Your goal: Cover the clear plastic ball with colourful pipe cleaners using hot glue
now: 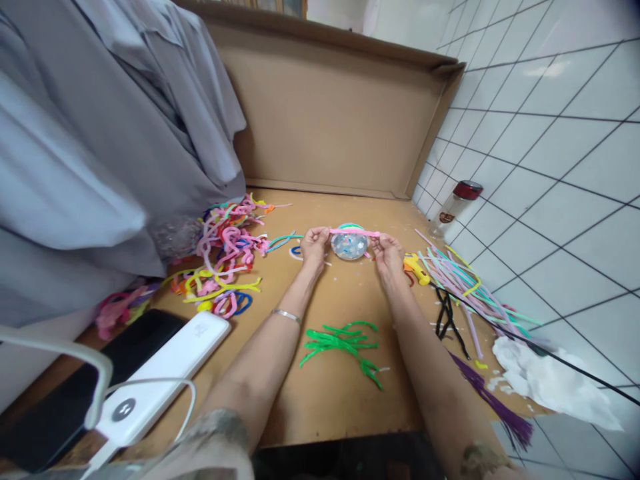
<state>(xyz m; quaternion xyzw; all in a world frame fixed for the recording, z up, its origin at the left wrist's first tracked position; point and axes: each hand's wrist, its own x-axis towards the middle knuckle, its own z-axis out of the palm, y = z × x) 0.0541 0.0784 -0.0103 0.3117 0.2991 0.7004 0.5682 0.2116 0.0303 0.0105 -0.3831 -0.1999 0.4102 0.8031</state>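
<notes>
A pink pipe cleaner [354, 232] is stretched level between my two hands. My left hand [315, 245] pinches its left end, and my right hand [389, 253] pinches the other. Just below and behind the strip is a round clear container [349, 247] with small coloured bits in it; part of its top is hidden by the strip. Nearer to me, between my forearms, lies a loose bunch of bright green pipe cleaners [340, 340]. A yellow glue gun [417, 269] lies close to my right hand, partly covered by it.
A tangled heap of coloured pipe cleaners [233, 243] is on the left, beyond a white power bank [170, 373]. Straight pipe cleaners [460, 280], a black cable [500, 325], purple strands [495, 400] and white tissue [550, 380] lie right. A jar [453, 210] stands by the tiles.
</notes>
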